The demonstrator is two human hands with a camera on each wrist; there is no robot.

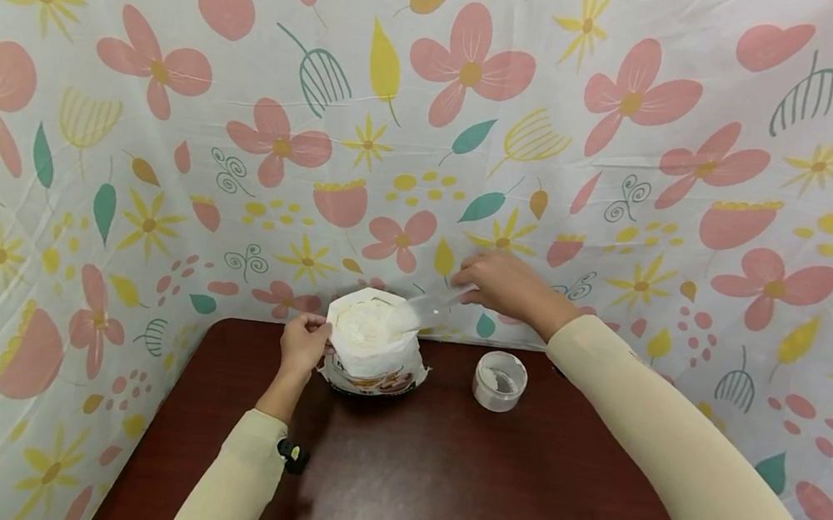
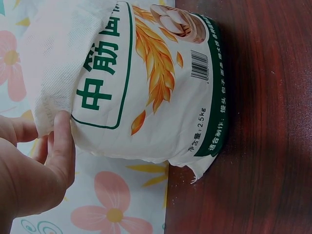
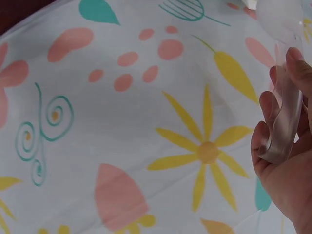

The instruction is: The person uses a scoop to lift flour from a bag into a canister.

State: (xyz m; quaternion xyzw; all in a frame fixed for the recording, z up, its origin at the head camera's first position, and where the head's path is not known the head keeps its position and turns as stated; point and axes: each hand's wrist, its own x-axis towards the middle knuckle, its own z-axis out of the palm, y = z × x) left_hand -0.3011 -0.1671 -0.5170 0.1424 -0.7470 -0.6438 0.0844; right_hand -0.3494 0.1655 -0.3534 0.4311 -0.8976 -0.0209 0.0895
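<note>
The left grip [image 1: 300, 343] grasps the upper edge of the flour bag [image 1: 374, 365], pinching the plain white rim between thumb and fingers at the bag's left side. The bag stands on the rear part of the table [image 1: 432, 488], near the floral cloth [image 1: 462, 181], with its mouth facing up and pale powder [image 1: 365, 324] visible inside. The left wrist view shows the printed face: a wheat ear [image 2: 155, 63], a barcode [image 2: 199, 65], the marking "2.5kg" and a green band [image 2: 218, 97] along the base. The right grip [image 1: 506, 285] grasps the handle of a translucent scoop [image 1: 419, 310], with the fingers curled around it. The scoop slants down to the left, its bowl end at the right side of the bag's mouth; contact with the powder cannot be determined. A round, clear-walled container [image 1: 497, 398] rests on the table to the right of the bag, apart from it, with some white material inside. A black device [image 1: 293, 456] is fitted at the left wrist, over a cream sleeve [image 1: 237, 477].
</note>
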